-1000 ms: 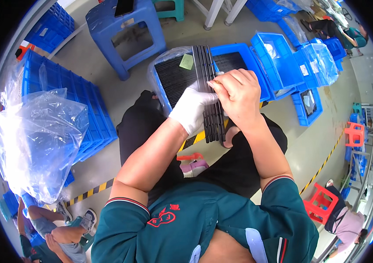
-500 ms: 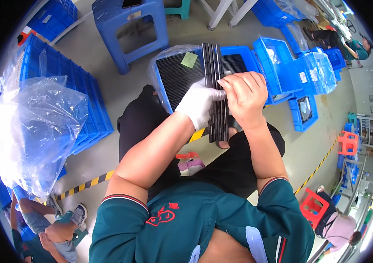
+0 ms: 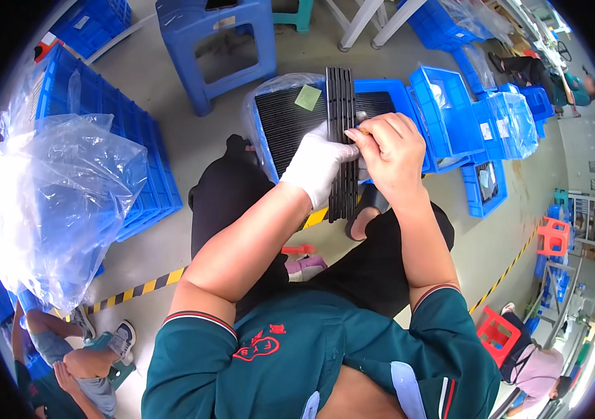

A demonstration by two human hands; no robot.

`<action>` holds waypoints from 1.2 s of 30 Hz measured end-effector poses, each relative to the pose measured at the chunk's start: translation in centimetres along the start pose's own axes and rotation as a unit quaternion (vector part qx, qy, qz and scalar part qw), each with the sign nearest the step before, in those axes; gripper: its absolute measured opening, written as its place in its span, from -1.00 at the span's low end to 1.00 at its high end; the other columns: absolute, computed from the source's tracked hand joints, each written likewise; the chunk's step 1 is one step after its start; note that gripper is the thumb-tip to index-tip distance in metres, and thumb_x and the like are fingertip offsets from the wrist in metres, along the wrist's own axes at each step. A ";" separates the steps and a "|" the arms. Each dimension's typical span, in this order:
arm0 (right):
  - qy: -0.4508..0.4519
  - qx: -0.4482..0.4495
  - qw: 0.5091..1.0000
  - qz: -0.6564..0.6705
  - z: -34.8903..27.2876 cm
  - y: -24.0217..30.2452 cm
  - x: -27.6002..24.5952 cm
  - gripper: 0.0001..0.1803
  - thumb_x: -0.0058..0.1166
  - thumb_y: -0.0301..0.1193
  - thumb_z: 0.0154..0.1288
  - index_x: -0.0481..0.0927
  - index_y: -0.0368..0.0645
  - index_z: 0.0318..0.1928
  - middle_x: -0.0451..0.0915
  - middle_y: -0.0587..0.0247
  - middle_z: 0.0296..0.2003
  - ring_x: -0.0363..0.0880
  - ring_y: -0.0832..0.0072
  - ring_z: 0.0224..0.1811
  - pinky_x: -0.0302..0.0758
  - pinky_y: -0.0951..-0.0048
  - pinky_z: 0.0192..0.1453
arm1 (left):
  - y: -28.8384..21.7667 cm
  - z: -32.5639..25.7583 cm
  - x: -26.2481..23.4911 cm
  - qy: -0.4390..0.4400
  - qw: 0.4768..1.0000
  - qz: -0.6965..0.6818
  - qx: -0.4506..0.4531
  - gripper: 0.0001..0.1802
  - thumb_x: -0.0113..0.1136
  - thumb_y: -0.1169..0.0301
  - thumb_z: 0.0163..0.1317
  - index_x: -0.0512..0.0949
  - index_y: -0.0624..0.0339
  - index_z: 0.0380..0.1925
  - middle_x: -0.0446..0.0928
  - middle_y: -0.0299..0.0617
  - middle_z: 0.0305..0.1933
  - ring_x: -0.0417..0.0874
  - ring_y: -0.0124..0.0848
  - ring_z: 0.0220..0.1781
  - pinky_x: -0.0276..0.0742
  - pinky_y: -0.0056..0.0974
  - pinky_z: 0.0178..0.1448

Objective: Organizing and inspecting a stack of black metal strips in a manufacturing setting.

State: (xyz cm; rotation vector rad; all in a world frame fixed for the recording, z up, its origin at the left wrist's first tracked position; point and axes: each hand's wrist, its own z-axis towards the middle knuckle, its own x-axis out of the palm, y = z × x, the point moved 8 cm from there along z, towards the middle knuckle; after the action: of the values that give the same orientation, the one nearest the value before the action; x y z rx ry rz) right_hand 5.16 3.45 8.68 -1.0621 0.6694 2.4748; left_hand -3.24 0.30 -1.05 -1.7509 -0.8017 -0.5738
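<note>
My left hand (image 3: 317, 166), in a white glove, grips a thin stack of black ribbed trays (image 3: 340, 105) held edge-on and upright in front of me. My bare right hand (image 3: 390, 153) clasps the same stack from the right side, fingertips pinching its edge near the middle. Just beyond the stack, a blue bin (image 3: 388, 91) lined with clear plastic holds more black trays (image 3: 285, 126) with a small green note (image 3: 307, 97) on top.
A blue plastic stool (image 3: 215, 43) stands ahead. Stacked blue crates (image 3: 145, 167) and a large clear plastic bag (image 3: 53, 202) are at my left. More blue bins (image 3: 493, 119) sit to the right, red stools (image 3: 493, 334) behind. Another person sits at lower left (image 3: 67, 349).
The tray stack has turned more upright and shifted slightly upward in view. My right hand's fingers have moved along its edge. Both hands keep their hold.
</note>
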 end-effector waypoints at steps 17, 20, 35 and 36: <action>-0.151 -0.006 0.988 0.012 0.5 1.8 -3.9 -0.83 0.38 -0.53 0.02 0.58 -0.16 -0.49 0.58 0.22 -0.53 0.52 0.29 -0.53 0.42 0.36 -0.46 | 1.3 0.7 -0.9 -0.051 0.994 -0.030 -0.089 -0.56 0.03 0.66 0.24 0.40 0.18 0.14 0.59 -0.05 -0.20 0.69 -0.20 -0.27 0.65 -0.18 -0.22; -0.091 0.078 0.986 0.114 1.4 -0.4 -3.5 -0.86 0.36 -0.55 0.07 0.61 -0.24 -0.43 0.59 0.25 -0.52 0.53 0.43 -0.50 0.43 0.47 -0.43 | 1.4 0.1 0.2 0.024 0.991 -0.073 -0.109 -0.54 0.06 0.65 0.21 0.46 0.18 0.14 0.63 -0.03 -0.15 0.72 -0.14 -0.16 0.70 -0.08 -0.09; -0.046 0.136 0.970 0.194 0.2 -2.3 -0.9 -0.87 0.39 -0.53 -0.02 0.68 -0.20 -0.42 0.59 0.29 -0.49 0.55 0.44 -0.43 0.46 0.48 -0.38 | 0.6 0.0 1.6 0.112 0.983 -0.114 -0.090 -0.69 0.12 0.63 0.24 0.51 0.30 0.01 0.63 0.00 -0.10 0.72 -0.13 -0.07 0.69 -0.05 0.08; -0.045 0.136 0.972 0.188 0.2 -2.3 -0.8 -0.87 0.39 -0.53 -0.03 0.68 -0.20 -0.43 0.59 0.28 -0.50 0.55 0.43 -0.43 0.46 0.47 -0.37 | 0.7 0.0 1.5 0.108 0.983 -0.117 -0.094 -0.69 0.12 0.63 0.24 0.51 0.31 0.00 0.63 0.01 -0.10 0.72 -0.13 -0.08 0.69 -0.05 0.08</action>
State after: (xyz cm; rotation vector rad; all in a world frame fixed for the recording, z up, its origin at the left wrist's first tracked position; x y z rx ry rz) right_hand 6.71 5.31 8.80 -0.7707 1.2377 2.6136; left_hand -1.72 0.46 -0.42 -1.7366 -0.8257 -1.0080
